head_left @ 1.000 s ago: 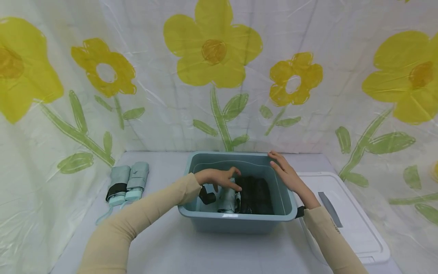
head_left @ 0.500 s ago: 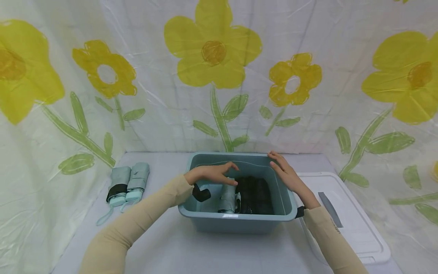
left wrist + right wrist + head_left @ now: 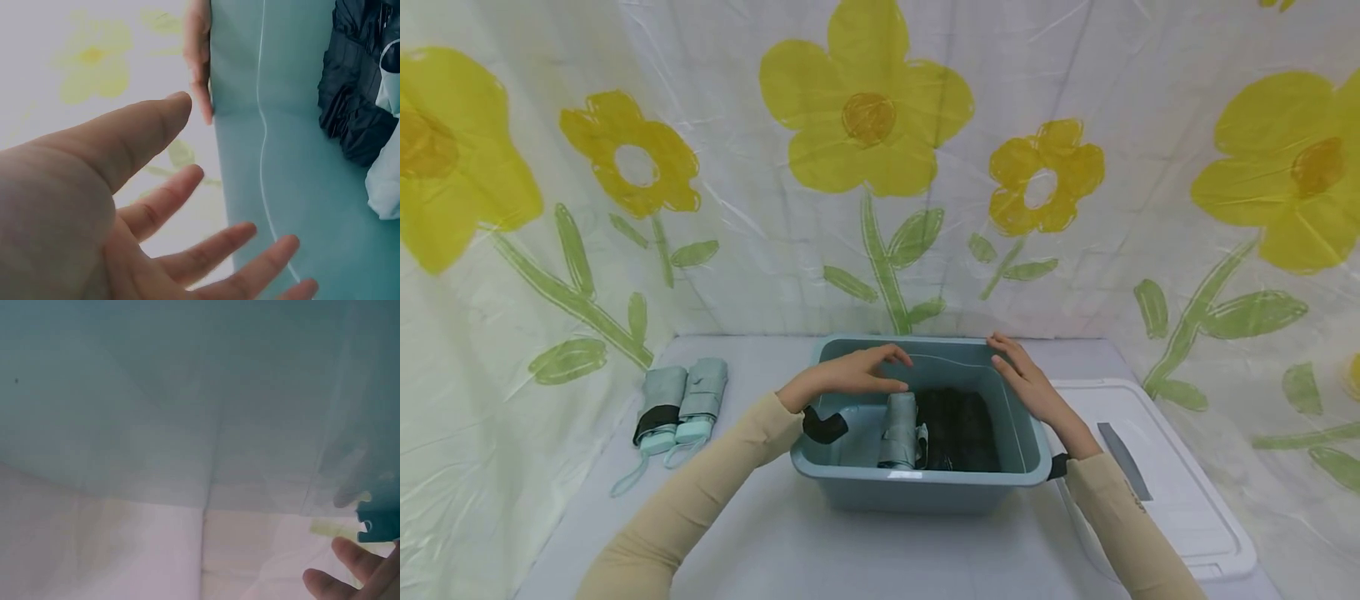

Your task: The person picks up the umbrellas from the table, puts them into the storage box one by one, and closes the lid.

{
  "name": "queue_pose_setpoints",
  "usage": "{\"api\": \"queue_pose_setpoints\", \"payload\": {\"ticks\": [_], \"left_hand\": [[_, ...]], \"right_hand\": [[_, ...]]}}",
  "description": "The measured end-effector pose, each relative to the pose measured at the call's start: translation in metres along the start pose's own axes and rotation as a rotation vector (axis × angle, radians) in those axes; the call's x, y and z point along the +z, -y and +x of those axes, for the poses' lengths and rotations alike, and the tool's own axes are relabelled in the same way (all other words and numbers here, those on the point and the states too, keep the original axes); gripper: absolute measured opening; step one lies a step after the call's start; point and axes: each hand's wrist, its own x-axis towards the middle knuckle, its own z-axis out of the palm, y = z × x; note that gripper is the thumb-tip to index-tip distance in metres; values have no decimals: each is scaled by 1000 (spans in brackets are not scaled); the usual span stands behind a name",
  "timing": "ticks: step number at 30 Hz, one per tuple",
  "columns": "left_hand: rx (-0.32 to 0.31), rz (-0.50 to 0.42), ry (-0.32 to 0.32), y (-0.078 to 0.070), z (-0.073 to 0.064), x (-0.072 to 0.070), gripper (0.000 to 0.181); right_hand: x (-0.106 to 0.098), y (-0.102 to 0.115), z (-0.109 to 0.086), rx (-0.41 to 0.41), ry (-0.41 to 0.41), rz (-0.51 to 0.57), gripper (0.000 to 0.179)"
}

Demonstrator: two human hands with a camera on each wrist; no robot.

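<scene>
My left hand (image 3: pixel 850 372) hovers over the left half of a blue-grey plastic bin (image 3: pixel 917 477), fingers spread and holding nothing. Below its fingertips a folded pale-blue umbrella (image 3: pixel 897 429) lies lengthwise in the bin. Dark folded umbrellas (image 3: pixel 961 429) lie beside it, filling the right part. My right hand (image 3: pixel 1032 387) rests at the bin's right rim near the back corner, its fingers extended. From the left wrist, the spread fingers (image 3: pixel 215 250) pass in front of the bin's inner wall, with the dark bundle (image 3: pixel 356 94) at the right.
Two folded pale-blue umbrellas, one with a black band (image 3: pixel 658 417) and one plain (image 3: pixel 702 400), lie at the left of the table. A white lid (image 3: pixel 1172 467) with a grey handle lies right of the bin. A flowered curtain (image 3: pixel 745 275) hangs behind.
My left hand has lifted from the pale-blue umbrella in the bin and drawn left and up, uncovering it. My right hand stays at the rim.
</scene>
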Motion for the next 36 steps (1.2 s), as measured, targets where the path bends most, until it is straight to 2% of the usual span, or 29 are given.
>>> {"api": "queue_pose_setpoints", "payload": {"ticks": [5,10,13,22,28,36], "left_hand": [[59,58,-62,3,-8,-2,50],[77,115,-132,5,-18,-5,50],[62,118,-167,5,-26,-8,52],[35,105,-279,9,-46,-16,53],[3,64,-387,20,-59,-20,51],[-6,64,-565,41,-75,-21,45]], "right_hand": [[2,-2,-1,5,-3,1,45],[3,-1,-1,9,-5,-10,45],[3,-4,1,7,-4,-13,45],[6,-42,12,-17,-18,-29,50],[8,-47,11,-57,-48,-21,53],[6,-39,11,-9,-22,-20,48]]}}
